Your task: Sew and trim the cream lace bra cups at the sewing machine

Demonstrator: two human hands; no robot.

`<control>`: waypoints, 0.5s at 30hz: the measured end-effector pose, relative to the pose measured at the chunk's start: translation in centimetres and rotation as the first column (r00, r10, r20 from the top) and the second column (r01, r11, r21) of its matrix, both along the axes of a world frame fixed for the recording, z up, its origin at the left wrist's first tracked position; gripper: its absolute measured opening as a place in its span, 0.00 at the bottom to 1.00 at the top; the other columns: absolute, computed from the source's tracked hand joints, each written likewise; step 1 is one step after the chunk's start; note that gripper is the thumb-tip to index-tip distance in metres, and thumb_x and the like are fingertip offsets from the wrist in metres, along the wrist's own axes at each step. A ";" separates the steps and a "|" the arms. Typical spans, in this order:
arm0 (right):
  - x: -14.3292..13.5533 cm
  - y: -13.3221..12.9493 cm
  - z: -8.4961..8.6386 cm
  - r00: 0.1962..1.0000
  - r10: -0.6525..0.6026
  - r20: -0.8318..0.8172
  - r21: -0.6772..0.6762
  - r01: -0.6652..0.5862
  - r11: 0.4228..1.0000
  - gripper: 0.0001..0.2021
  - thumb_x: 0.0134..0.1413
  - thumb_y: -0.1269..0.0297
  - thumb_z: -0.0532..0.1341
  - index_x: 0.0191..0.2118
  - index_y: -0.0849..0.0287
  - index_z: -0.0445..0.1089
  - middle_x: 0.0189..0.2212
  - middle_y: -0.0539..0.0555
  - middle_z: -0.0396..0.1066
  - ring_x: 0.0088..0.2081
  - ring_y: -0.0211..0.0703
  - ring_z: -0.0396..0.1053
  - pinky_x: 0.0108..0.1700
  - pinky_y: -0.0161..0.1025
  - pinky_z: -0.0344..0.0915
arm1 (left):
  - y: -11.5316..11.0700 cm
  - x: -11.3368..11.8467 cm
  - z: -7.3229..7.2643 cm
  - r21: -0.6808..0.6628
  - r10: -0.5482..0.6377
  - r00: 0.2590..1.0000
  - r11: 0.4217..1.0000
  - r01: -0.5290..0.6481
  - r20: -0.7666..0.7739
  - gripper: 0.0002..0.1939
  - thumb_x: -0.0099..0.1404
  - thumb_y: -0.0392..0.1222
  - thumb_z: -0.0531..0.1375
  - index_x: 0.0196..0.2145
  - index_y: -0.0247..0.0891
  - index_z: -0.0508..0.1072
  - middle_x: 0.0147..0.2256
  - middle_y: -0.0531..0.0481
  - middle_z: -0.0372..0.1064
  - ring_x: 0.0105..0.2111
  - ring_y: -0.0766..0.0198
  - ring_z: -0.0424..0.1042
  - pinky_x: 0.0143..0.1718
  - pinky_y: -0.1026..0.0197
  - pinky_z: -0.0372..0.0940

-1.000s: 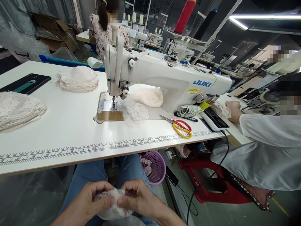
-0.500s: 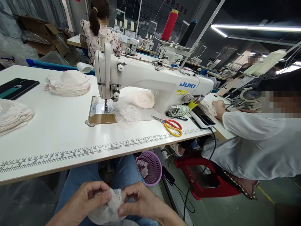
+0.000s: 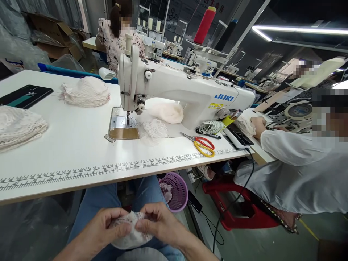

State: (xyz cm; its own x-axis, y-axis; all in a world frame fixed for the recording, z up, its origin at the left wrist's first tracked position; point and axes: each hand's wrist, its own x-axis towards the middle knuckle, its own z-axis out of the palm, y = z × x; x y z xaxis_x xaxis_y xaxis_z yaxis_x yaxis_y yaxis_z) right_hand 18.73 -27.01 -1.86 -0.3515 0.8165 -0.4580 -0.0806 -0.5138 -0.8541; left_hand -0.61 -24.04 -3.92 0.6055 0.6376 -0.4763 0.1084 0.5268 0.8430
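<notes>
At the bottom centre of the frame, a rounded, off-white lace fabric piece (image 3: pixel 130 237) is held between two bare hands, above legs in blue jeans (image 3: pixel 95 206). The left hand (image 3: pixel 106 227) pinches its left side and the right hand (image 3: pixel 164 223) its upper right edge — thumbs on the near face, tips close together, with much of the cloth below them. Higher up, a white JUKI sewing machine (image 3: pixel 168 81) stands on a white tabletop (image 3: pixel 73 145); red-and-yellow-handled metal scissors (image 3: pixel 204 148) lie right of centre.
</notes>
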 end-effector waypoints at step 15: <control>0.6 0.1 -0.5 0.997 0.063 -0.042 -0.117 -0.067 0.991 0.21 0.23 0.54 0.76 0.23 0.65 0.73 0.21 0.47 0.68 0.25 0.32 0.61 0.31 0.32 0.57 | 0.3 -0.9 1.8 -0.171 0.134 0.991 0.976 -0.133 -0.007 0.20 0.51 0.58 0.68 0.24 0.35 0.77 0.22 0.51 0.71 0.25 0.64 0.65 0.28 0.66 0.58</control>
State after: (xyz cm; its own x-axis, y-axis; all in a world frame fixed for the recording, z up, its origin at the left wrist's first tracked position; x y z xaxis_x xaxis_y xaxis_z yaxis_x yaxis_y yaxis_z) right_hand 19.36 -26.92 -2.32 -0.4212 0.7323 -0.5351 -0.0754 -0.6162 -0.7840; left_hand -1.52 -23.76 -2.11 0.5233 0.6219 -0.5826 0.0236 0.6728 0.7395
